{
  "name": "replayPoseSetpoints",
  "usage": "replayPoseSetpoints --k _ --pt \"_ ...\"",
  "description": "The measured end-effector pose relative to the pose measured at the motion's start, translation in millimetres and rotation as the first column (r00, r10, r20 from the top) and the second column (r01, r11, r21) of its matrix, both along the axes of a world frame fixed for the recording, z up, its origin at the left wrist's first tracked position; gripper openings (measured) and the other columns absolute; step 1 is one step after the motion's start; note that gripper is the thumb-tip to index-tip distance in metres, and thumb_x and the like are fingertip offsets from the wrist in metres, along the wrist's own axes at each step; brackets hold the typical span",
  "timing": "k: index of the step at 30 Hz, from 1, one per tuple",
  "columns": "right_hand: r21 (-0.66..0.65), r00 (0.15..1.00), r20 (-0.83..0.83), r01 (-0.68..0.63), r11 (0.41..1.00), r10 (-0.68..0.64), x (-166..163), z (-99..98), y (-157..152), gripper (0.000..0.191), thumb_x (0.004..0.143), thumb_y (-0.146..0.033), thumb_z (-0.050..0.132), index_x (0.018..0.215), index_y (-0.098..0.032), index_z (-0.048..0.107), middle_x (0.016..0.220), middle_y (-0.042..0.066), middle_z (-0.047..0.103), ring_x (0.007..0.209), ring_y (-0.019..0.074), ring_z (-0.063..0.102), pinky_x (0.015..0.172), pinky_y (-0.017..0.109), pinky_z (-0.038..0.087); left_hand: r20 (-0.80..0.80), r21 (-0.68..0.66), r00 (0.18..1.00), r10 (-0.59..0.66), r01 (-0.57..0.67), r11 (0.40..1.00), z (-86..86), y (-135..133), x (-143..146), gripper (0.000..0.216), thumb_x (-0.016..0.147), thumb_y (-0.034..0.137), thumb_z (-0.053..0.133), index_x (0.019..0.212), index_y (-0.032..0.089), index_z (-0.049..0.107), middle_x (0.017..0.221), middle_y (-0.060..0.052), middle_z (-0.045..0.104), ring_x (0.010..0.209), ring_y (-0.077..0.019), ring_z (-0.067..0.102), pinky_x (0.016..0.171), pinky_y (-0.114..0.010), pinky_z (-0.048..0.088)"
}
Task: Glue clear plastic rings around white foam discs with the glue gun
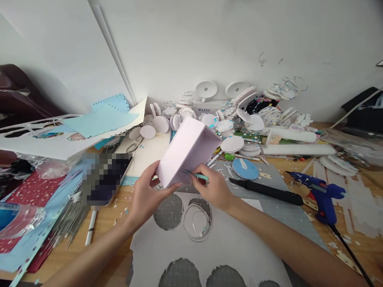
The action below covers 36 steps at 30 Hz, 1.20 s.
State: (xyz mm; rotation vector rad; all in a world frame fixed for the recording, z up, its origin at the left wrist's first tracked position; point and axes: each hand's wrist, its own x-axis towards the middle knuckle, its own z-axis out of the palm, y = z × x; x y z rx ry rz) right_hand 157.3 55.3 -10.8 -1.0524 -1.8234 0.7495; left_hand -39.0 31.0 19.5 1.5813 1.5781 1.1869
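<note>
Where wall (167, 48) meets table (116, 272), discs (161, 124) lie.

No words legible. White box (217, 108) near wall: small blue logo (200, 109), row of blue characters (207, 109) beside it, too small to read. Blue glue gun (329, 197): pale marking (318, 186) along body, likewise unreadable.

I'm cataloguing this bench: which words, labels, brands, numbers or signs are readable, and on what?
No text is clear enough to quote.
White case at the back: blue logo and lettering, too small to read.
Blue glue gun: side marking, too blurred.
Held pale box: none visible.
</note>
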Motion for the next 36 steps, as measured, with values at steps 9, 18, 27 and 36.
replayPoseSetpoints --k 9,18,27,36 --pt "0.0 0.986 0.095 -0.136 0.991 0.135 33.1 1.7 -19.4 0.012 0.083 -0.013 0.053 0.075 -0.021 0.051 0.066 -0.003 0.053 0.058 0.011 0.048 0.058 0.024 0.038 -0.006 0.022 1.0 -0.006 0.006 1.0 -4.0 7.3 -6.8 0.057 0.066 0.039 0.078 0.115 0.018 0.058 0.11 -0.008 0.064 0.097 -0.0238 0.061 0.079 -0.035 0.057" --pt "-0.156 1.0 0.001 0.022 0.988 -0.022 46.9 -8.6 -16.8 0.006 0.09 -0.026 0.051 0.086 -0.022 0.048 0.068 -0.001 0.058 0.063 0.0138 0.057 0.054 0.024 0.042 -0.036 0.092 0.993 0.114 -0.111 0.99 9.1 16.2 -27.7 0.055 0.067 0.041 0.077 0.114 0.018 0.06 0.106 -0.007 0.064 0.095 -0.0245 0.063 0.08 -0.036 0.057" --pt "-0.214 1.0 0.007 -0.023 0.976 0.025 41.3 -18.5 -20.7 0.002 0.084 -0.023 0.055 0.084 -0.022 0.053 0.072 0.0 0.057 0.066 0.0144 0.054 0.059 0.026 0.045 0.319 -0.244 0.945 0.078 0.002 0.97 6.1 54.4 -53.9 0.043 0.084 0.05 0.057 0.095 0.009 0.066 0.101 -0.016 0.07 0.097 -0.0267 0.068 0.084 -0.039 0.06" --pt "-0.296 0.984 -0.108 0.105 0.949 -0.142 45.6 -15.2 -19.6 0.01 0.083 -0.029 0.06 0.089 -0.021 0.059 0.084 0.003 0.062 0.076 0.017 0.062 0.064 0.027 0.051 -0.218 -0.166 0.956 0.196 -0.234 0.958 14.8 55.3 -59.2 0.048 0.065 0.06 0.071 0.079 0.015 0.063 0.072 -0.011 0.065 0.085 -0.0386 0.065 0.072 -0.046 0.052"
